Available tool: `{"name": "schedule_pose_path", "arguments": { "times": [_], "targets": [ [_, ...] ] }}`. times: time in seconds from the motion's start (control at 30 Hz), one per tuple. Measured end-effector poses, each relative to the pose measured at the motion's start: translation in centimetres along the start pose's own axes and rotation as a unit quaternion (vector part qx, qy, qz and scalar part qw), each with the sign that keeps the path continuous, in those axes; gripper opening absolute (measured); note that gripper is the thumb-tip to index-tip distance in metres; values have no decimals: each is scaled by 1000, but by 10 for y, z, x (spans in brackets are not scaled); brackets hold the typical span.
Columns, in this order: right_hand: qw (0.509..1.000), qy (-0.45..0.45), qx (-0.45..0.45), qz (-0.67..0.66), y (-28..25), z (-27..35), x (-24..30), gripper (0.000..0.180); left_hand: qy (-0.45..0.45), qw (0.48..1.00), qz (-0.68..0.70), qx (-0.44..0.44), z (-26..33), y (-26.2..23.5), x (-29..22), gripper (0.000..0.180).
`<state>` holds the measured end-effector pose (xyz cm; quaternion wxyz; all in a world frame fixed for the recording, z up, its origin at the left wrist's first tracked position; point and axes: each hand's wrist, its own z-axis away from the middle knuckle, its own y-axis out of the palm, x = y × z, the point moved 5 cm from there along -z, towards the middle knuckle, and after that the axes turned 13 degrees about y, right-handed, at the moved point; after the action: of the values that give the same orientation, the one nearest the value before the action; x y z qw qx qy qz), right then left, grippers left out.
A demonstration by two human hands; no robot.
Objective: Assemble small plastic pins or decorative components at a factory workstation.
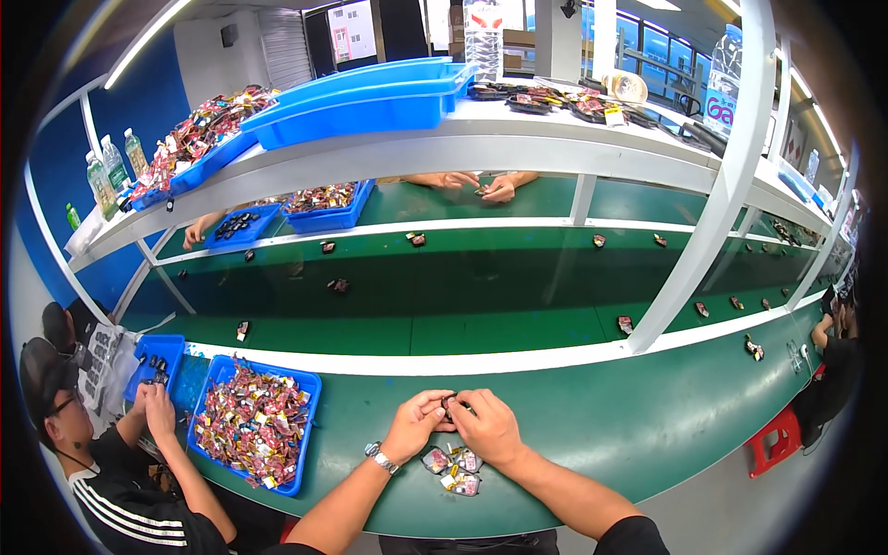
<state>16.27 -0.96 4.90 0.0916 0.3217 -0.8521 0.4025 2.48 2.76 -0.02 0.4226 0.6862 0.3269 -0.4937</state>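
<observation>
My left hand (418, 423) and my right hand (486, 427) meet over the green bench (647, 407), pinching one small dark part (450, 402) between their fingertips. A watch sits on my left wrist. Just below my hands lies a little pile of several small wired parts with red and yellow tags (453, 461). A blue tray (310, 384) heaped with many more of these tagged parts stands to my left.
A green conveyor belt (481, 287) carries scattered small parts past me. A person in a black striped top works at my left beside a small blue bin (159, 347). Another person's hands (481, 185) work across the belt. Blue tubs (370, 97) stand on the white shelf above.
</observation>
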Motion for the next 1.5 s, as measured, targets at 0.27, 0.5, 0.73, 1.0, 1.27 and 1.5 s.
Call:
{"name": "schedule_pose_path", "arguments": {
  "times": [0.27, 0.5, 0.73, 1.0, 1.27, 1.5],
  "targets": [
    [999, 18, 19, -35, 1, -4, 3, 35, 5, 1000, 11, -20, -1, -9, 6, 33],
    [993, 114, -24, -19, 18, -52, -78, 28, 131, 971, -172, -101, -7, -30, -9, 29],
    [978, 184, -80, 49, 1, -57, -103, 31, 110, 962, -224, -115, -10, -42, -13, 18],
    [913, 259, 288, -130, -27, 23, -34, 22, 123, 952, -269, -82, -6, -36, -20, 16],
    [916, 194, 344, -73, -27, 24, -23, 20, 109, 946, -305, 3, -3, -17, -27, 18],
    [942, 63, 313, -104, -1, -11, -16, 12, 20, 975, -195, 107, 2, 0, -15, 32]
  ]
}}
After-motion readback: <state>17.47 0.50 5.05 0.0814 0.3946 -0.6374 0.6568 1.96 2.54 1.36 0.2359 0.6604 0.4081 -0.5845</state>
